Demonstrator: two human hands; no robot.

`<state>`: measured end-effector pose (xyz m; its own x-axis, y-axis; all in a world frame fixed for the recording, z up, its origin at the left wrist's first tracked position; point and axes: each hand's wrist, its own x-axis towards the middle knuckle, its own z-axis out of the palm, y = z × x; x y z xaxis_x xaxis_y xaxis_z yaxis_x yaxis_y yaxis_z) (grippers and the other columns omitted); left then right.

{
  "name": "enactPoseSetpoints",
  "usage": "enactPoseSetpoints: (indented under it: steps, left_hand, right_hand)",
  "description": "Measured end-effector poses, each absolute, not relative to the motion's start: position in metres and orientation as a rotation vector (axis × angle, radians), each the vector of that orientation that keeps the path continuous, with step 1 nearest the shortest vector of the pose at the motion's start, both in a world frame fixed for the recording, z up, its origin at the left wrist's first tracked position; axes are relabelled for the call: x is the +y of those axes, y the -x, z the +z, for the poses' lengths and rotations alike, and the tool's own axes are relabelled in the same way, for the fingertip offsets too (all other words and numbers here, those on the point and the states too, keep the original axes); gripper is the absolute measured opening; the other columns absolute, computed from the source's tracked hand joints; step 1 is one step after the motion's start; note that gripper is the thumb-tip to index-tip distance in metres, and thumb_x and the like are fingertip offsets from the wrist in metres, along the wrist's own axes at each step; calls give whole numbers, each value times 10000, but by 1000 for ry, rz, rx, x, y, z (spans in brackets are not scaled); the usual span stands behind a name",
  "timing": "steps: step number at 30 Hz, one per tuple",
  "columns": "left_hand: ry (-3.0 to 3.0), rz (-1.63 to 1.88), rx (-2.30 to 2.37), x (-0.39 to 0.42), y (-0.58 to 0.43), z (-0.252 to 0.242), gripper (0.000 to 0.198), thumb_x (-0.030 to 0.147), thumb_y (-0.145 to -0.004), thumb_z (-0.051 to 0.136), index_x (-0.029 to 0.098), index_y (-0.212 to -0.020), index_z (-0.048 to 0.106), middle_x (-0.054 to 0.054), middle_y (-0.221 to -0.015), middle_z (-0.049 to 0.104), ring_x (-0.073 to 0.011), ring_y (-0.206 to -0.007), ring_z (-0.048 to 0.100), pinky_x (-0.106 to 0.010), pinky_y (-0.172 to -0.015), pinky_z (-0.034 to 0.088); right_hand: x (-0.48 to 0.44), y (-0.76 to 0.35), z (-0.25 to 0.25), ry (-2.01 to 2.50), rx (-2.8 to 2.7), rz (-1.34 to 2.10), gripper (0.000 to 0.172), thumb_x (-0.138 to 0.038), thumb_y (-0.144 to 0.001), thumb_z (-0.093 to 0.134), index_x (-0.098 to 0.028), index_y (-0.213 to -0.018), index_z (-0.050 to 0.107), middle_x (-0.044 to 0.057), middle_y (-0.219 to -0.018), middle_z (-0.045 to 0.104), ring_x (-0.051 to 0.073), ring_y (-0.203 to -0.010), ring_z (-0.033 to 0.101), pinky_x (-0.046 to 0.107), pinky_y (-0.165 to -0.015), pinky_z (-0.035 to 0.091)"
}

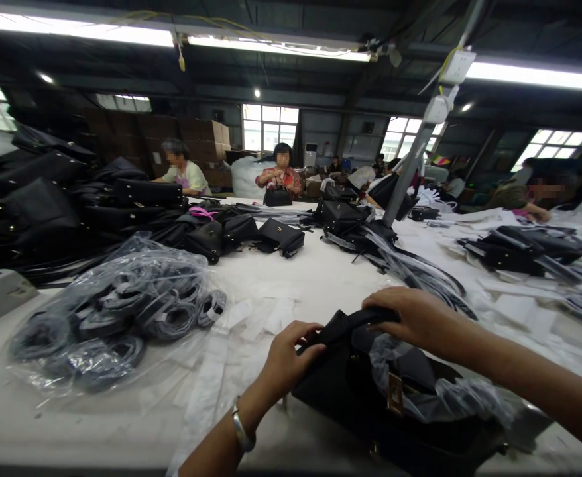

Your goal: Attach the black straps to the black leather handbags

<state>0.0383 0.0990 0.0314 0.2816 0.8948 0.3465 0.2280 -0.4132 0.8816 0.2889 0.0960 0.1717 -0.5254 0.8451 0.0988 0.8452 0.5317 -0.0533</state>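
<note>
"Bag [350, 414] — where?"
"On the table [321, 271], right of the coils [119, 315]. Left hand [286, 358] pinches the edge nearest the coils; right hand [413, 319] clasps the top band [353, 321] — handle or rim, I can't tell."
"Step?"
"Gripping and positioning, I'd judge. Plastic [463, 401] shows inside, so the next move probably calls for steady hands."

Handbag [328, 387]: looks smooth, matt, leather-like. Buckle [395, 392]: glossy metal. Wrapping [465, 399]: crinkled, translucent plastic. Bangle [241, 427]: polished metal. Coil bag [116, 311]: clear, glossy plastic.
</note>
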Motion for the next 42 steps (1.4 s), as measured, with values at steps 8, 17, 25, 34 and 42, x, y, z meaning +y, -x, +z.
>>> enactPoseSetpoints:
  steps: [8,17,25,34,42]
  left_hand:
    - [-1760,1263,877,99,-61,64,244,265,-830,737,201,-1065,743,-51,-950,726,-199,-844,634,-303,-795,497]
    - [-1378,1196,1005,55,-77,46,273,419,-870,688,170,-977,721,-63,-891,717,-222,-829,630,-302,-750,478]
    - [-1159,1093,934,61,-64,21,319,450,-907,647,159,-988,751,-61,-936,719,-235,-921,613,-315,-835,462]
    - [-1255,1008,869,52,-63,21,272,416,-900,669,177,-980,772,-68,-931,710,-233,-909,627,-308,-825,477]
    - [-1327,991,942,32,-60,24,176,350,-855,715,192,-909,773,-52,-883,695,-199,-838,638,-273,-752,481]
  right_hand:
    - [131,-279,218,626,-2736,-723,299,-104,-983,440,-231,-1073,695,32,-1124,746,174,-949,700,459,-1108,394]
    - [137,-245,222,527,-2831,-767,315,-84,-983,452,-194,-1185,666,68,-1215,721,209,-1110,666,471,-1116,414]
    - [70,-269,143,968,-2452,-6,523,-1,-880,462,-244,-1330,575,76,-1427,577,195,-1320,530,354,-1095,468]
    - [19,-261,63,1614,-2033,421,382,-365,-954,524,-193,-1278,628,119,-1293,688,276,-1199,648,456,-1043,529]
    - [-8,-253,56,1738,-1573,715,452,-457,-835,651,-194,-1202,643,103,-1123,763,257,-967,747,315,-812,628]
